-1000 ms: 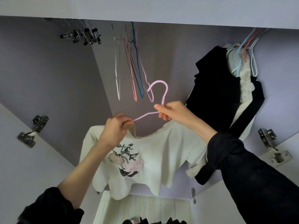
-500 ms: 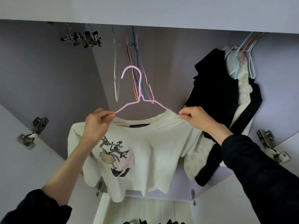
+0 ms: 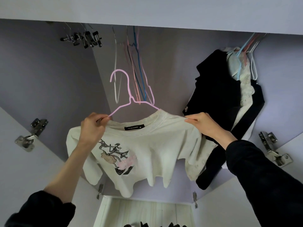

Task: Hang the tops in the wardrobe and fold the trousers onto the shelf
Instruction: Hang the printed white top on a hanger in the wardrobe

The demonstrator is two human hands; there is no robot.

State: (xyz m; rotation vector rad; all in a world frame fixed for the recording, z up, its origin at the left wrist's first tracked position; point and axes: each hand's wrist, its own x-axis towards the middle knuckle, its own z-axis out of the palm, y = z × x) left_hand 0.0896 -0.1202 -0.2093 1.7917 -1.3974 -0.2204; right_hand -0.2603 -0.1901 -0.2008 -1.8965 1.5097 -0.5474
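Note:
A cream T-shirt (image 3: pixel 147 149) with a printed figure on its chest hangs on a pink wire hanger (image 3: pixel 129 95), held up inside the open wardrobe. My left hand (image 3: pixel 92 126) pinches the hanger's left arm together with the shirt's shoulder. My right hand (image 3: pixel 202 122) pinches the shirt's right shoulder, where the hanger's other arm is hidden under the cloth. The hanger's hook points up and left, below the rail and free of it.
Several empty wire hangers (image 3: pixel 136 68) hang at the middle back, clip hangers (image 3: pixel 83 39) at the upper left. Black and white garments (image 3: pixel 219 95) hang at the right. Door hinges (image 3: pixel 32 133) flank the opening. Dark clothes (image 3: pixel 147 224) lie at the bottom edge.
The hanger has turned upright and its right arm has gone into the shirt. My right hand moved from the hanger's neck out to the shirt's right shoulder. The shirt now hangs spread.

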